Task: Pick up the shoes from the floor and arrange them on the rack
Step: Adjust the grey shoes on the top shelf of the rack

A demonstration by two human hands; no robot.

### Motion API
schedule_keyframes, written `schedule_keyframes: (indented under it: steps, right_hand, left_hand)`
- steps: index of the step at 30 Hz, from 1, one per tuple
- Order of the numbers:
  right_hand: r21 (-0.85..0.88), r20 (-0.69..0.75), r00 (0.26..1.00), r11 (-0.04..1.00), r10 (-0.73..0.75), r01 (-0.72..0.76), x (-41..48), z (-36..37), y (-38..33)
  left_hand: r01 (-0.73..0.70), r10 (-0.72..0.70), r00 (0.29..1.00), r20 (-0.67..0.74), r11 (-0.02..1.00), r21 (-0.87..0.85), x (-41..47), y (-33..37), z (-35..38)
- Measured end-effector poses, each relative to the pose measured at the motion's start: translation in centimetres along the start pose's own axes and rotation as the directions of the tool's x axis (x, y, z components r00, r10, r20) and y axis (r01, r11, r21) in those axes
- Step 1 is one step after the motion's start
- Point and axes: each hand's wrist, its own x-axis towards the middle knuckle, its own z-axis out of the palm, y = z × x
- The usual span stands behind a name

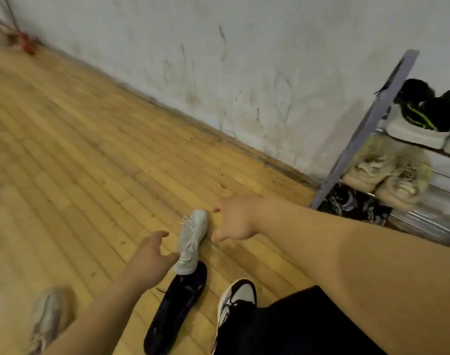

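Observation:
A pale mint-white sneaker (191,240) lies on the wooden floor, its heel resting against a dark navy shoe (176,310) just below it. My left hand (151,254) hovers at the sneaker's left side, fingers spread and relaxed. At the sneaker's right side is my right hand (234,219), fingers loosely bent, holding nothing. A greyish-pink sneaker (48,319) lies at the lower left. The shoe rack (367,126) stands at the right against the wall. It holds black and white shoes (423,114) on top, beige sneakers (387,175) below, and dark patterned shoes (354,203) on the lowest shelf.
My own foot in a black and white sneaker (238,301) and a black trouser leg (295,326) sit at the bottom centre. A scuffed white wall (244,73) runs along the floor's far edge. Something red (26,44) lies in the far left corner.

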Motion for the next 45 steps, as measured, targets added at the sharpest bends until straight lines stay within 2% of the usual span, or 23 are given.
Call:
schedule_keyframes:
  steps: [3,7,11,13,17,19,20,22,23,25,28,30,31,33,35,37,41,42,45]
  right_hand:
    - [0.028,0.015,1.000,0.999,-0.017,0.016,4.9,4.0,-1.2]
    - [-0.074,0.193,0.977,0.994,0.088,-0.075,8.4,6.8,0.6]
    - [-0.002,0.187,0.974,0.992,0.126,-0.127,10.8,6.4,3.0]
    - [0.054,0.167,0.976,0.987,0.142,-0.153,11.4,6.2,3.8]
    - [0.144,0.183,0.967,0.968,0.177,-0.205,11.9,6.2,5.4]
    - [0.187,0.193,0.960,0.953,0.201,-0.237,11.6,6.2,6.2]
    - [0.212,0.186,0.959,0.945,0.213,-0.251,11.4,6.0,6.5]
    - [0.287,0.170,0.955,0.915,0.243,-0.284,10.5,5.5,6.9]
    - [0.343,0.153,0.955,0.892,0.255,-0.294,10.0,5.3,6.9]
    - [0.510,0.132,0.952,0.805,0.276,-0.304,9.2,4.8,6.8]
    - [0.800,0.098,0.958,0.551,0.269,-0.237,7.5,3.3,5.6]
    - [0.894,-0.045,0.963,0.441,0.267,-0.080,6.0,1.4,4.7]
    - [0.910,-0.157,0.946,0.413,0.283,0.028,4.9,0.2,4.5]
    - [0.870,-0.373,0.869,0.448,0.325,0.206,1.8,-2.7,4.3]
    - [0.800,-0.530,0.776,0.505,0.343,0.323,-3.0,-5.5,4.5]
    - [0.737,-0.637,0.687,0.538,0.350,0.409,-8.6,-7.5,5.6]
    - [0.649,-0.748,0.503,0.636,0.433,0.418,-20.5,-7.9,10.4]
    - [0.650,-0.756,0.453,0.623,0.473,0.435,-23.2,-7.4,11.9]
    - [0.668,-0.716,0.309,0.485,0.626,0.565,-29.9,-4.5,16.2]
  left_hand:
    - [0.105,-0.105,0.992,0.073,0.994,0.015,2.3,-4.3,3.1]
    - [0.144,-0.145,0.974,0.172,0.989,0.017,5.6,-6.6,7.4]
    - [0.131,-0.120,0.965,0.234,0.991,-0.032,9.9,-6.2,10.9]
    - [0.140,-0.138,0.957,0.254,0.990,0.008,11.6,-6.5,12.4]
    - [0.169,-0.163,0.959,0.234,0.986,-0.005,12.7,-7.4,13.7]
    - [0.188,-0.162,0.964,0.210,0.976,-0.109,12.0,-6.5,12.9]
    - [0.214,-0.165,0.965,0.205,0.946,-0.242,11.4,-5.6,12.3]
    - [0.256,-0.173,0.964,0.203,0.815,-0.520,10.0,-3.9,11.2]
    - [0.261,-0.171,0.964,0.203,0.739,-0.621,9.0,-2.9,10.5]
    - [0.233,-0.111,0.971,0.212,0.647,-0.726,6.6,-0.7,9.0]
    - [0.020,0.117,0.986,0.118,0.620,-0.784,2.0,3.9,5.6]
    - [-0.120,0.265,0.963,0.048,0.581,-0.805,-0.5,7.5,3.0]
    - [-0.195,0.328,0.945,0.004,0.570,-0.798,-1.5,9.5,1.6]
    - [-0.343,0.442,0.893,-0.082,0.555,-0.758,-2.7,13.2,-0.5]
    - [-0.457,0.525,0.840,-0.138,0.546,-0.702,-3.9,16.9,-2.2]
    - [-0.595,0.646,0.748,-0.152,0.551,-0.585,-5.3,20.6,-3.2]
    - [-0.773,0.846,0.533,-0.024,0.475,-0.421,-9.9,28.7,-3.3]
    - [-0.805,0.870,0.493,0.023,0.466,-0.368,-11.3,30.8,-2.8]
    - [-0.895,0.921,0.341,0.190,0.379,-0.233,-15.5,37.0,0.2]
